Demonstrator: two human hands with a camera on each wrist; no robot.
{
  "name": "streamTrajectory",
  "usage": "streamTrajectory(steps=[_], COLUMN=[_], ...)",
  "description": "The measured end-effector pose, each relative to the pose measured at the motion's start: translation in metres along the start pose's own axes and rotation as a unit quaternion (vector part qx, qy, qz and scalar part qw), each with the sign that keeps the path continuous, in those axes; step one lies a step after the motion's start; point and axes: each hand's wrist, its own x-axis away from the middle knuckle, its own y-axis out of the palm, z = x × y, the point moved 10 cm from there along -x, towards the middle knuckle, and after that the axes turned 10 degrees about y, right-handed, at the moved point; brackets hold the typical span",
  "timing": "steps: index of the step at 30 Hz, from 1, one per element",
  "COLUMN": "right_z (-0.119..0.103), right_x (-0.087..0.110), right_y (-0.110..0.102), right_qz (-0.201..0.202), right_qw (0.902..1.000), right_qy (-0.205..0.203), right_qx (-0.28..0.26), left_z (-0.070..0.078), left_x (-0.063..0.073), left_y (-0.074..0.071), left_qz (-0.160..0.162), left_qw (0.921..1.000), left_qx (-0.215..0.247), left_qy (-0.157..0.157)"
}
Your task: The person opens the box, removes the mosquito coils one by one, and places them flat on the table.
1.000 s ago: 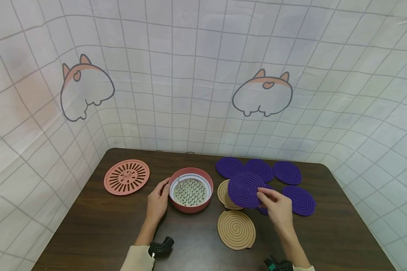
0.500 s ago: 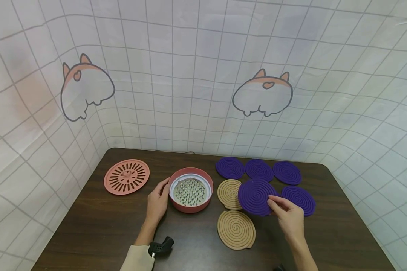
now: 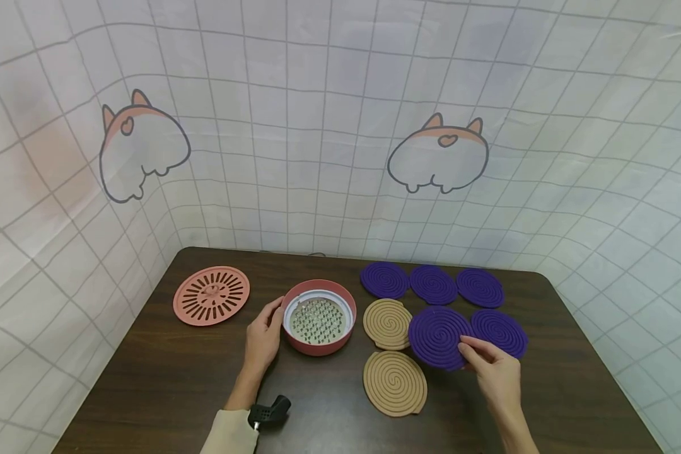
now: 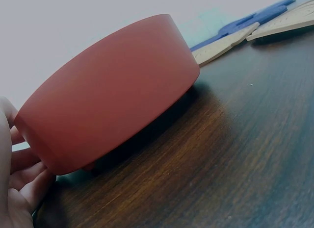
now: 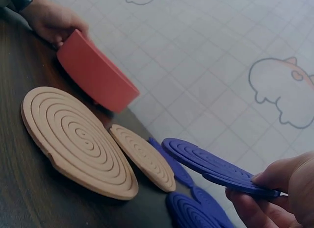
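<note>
My right hand [image 3: 496, 375] pinches a purple spiral mosquito coil [image 3: 439, 338] by its right edge, thumb on top. In the right wrist view this coil [image 5: 211, 162] is held nearly level, above the table. My left hand [image 3: 263, 337] holds the left side of a round red mosquito coil holder [image 3: 319, 349], which has a white inner ring and a speckled mesh [image 3: 318, 321] inside. In the left wrist view the holder's smooth outer wall [image 4: 117, 86] hides part of the fingers. Two tan coils [image 3: 388, 323] lie between the holder and the held coil.
A slotted pink lid [image 3: 211, 296] lies at the back left of the dark wooden table [image 3: 164, 391]. Several purple coils [image 3: 433, 285] lie flat at the back right. A white grid-patterned curtain [image 3: 295, 157] hangs behind the table.
My right hand has moved right and toward me with the purple coil, uncovering more of the rear tan coil. My left hand and the holder have stayed put.
</note>
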Motion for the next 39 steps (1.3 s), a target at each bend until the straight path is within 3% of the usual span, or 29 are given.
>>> streamTrajectory(steps=[28,39], right_z=[0.041,0.053], right_x=[0.014,0.019], right_y=[-0.036,-0.045], right_qz=[0.019,0.020], right_qw=[0.9935,0.9933], right_qy=[0.062,0.084], right_qx=[0.094,0.077], left_z=[0.001,0.002], left_x=[0.001,0.001], left_y=[0.000,0.000], left_qz=[-0.005,-0.006], left_qw=[1.0000,1.0000], left_qx=[-0.001,-0.005], left_qy=[-0.001,-0.004])
